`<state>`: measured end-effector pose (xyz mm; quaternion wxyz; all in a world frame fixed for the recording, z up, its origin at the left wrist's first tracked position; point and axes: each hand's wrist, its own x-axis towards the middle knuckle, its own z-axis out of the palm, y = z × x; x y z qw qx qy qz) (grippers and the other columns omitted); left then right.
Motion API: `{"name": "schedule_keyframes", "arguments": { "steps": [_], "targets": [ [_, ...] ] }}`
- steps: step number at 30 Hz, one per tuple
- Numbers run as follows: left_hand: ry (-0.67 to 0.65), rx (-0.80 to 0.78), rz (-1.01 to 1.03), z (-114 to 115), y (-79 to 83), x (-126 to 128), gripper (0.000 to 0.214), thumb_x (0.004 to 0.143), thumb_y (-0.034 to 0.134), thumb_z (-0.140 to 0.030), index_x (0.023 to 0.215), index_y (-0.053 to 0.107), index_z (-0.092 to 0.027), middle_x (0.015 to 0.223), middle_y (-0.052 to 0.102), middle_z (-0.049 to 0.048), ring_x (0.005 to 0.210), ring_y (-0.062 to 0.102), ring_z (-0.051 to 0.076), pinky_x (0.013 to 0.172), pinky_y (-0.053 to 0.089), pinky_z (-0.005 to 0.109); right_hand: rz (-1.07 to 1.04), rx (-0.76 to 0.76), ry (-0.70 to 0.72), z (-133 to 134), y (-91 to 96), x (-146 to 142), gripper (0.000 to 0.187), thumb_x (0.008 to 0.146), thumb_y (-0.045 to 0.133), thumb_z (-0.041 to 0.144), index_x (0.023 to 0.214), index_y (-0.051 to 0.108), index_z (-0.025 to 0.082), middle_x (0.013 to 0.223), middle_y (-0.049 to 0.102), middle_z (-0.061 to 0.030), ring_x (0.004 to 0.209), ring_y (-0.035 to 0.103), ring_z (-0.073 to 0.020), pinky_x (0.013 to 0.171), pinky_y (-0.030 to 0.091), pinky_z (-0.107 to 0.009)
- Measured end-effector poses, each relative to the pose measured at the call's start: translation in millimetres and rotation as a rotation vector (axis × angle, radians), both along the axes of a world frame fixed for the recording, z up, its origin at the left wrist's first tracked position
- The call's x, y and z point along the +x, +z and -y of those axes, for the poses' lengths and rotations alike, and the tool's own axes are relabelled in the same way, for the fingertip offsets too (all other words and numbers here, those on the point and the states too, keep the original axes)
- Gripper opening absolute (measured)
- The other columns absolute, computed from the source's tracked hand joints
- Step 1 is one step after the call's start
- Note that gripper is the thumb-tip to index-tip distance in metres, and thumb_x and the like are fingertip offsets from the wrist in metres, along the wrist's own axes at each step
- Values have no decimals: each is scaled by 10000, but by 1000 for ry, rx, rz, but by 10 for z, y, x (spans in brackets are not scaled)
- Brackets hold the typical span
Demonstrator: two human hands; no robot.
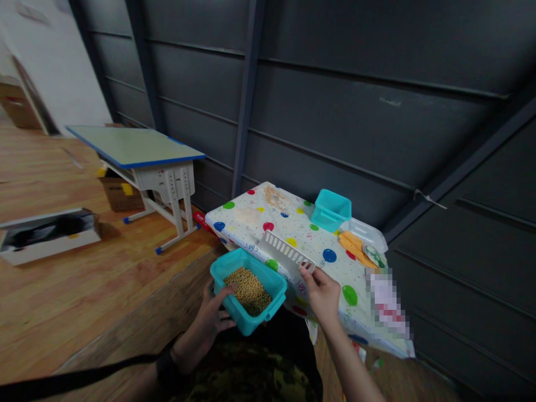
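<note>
My left hand [213,318] grips the near side of a teal plastic tub [268,279] filled with small tan beans [249,289], holding it just off the near edge of a small table with a polka-dot cloth [255,215]. My right hand [322,290] pinches the near end of a white slotted plastic tray [282,251] that lies flat on the cloth beside the tub.
A second, empty teal tub [333,209] stands at the table's far side next to a clear container [368,231], an orange cloth [354,245] and a small patterned dish [372,254]. A school desk [134,148] and boxes [46,234] stand to the left on the wooden floor.
</note>
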<state>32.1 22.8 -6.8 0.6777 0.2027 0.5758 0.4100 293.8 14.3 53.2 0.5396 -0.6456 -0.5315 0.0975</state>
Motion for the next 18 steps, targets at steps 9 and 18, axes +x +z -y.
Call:
{"name": "schedule_keyframes", "arguments": {
  "steps": [9,18],
  "targets": [
    [10,-16,-11,1,58,12,970,821,826,-533,1602,271,-381,1167,712,102,612,713,221,600,599,390,-81,-28,64,-555,77,302,533,825,725,681,808,833,159,780,786,-83,705,639,-241,672,494,-343],
    [6,-3,50,12,-171,-77,1005,712,901,-428,1531,320,-424,1101,679,23,669,703,193,673,619,398,-169,32,-1,-923,173,740,569,718,748,690,869,841,149,921,853,-152,786,718,-293,746,549,-402]
  ]
}}
